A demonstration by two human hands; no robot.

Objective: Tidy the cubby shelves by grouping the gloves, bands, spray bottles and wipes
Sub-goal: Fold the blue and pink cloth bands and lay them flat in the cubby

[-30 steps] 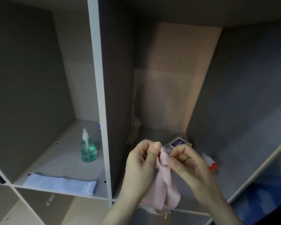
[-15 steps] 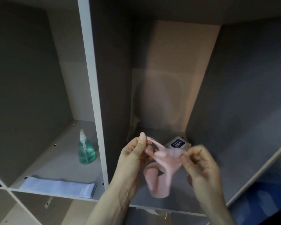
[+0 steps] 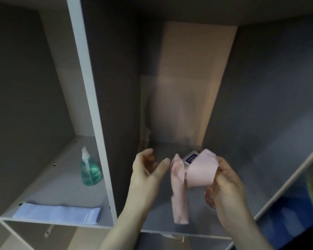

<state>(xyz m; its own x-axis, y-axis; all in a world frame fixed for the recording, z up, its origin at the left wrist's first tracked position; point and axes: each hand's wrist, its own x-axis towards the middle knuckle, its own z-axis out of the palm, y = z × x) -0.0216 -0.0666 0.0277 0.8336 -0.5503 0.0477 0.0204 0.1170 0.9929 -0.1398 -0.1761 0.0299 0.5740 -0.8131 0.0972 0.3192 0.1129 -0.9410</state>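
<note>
Your right hand (image 3: 226, 179) grips the pink band (image 3: 197, 170) in front of the middle cubby — fingers curled round its upper loop, the rest of the strip hanging down, twisted, toward the front edge of the shelf (image 3: 157, 210). Your left hand (image 3: 146, 168) is released: fingers relaxed and spread, thumb raised, just beside the hanging strip but not touching it.

Behind the band, at the back of that same cubby floor, a small white pack with a dark blue label (image 3: 192, 157) shows partly; the band covers the rest of it.

In the cubby to your left, past the white divider (image 3: 90, 105), a spray bottle (image 3: 89, 168) of green liquid stands upright near the divider. In front of it, along the front edge of that shelf, a light blue band (image 3: 58, 214) lies flat and folded — well apart from the bottle.

At the far right, beyond the sloping shelf edge, something blue is visible, too blurred to tell what it is.
</note>
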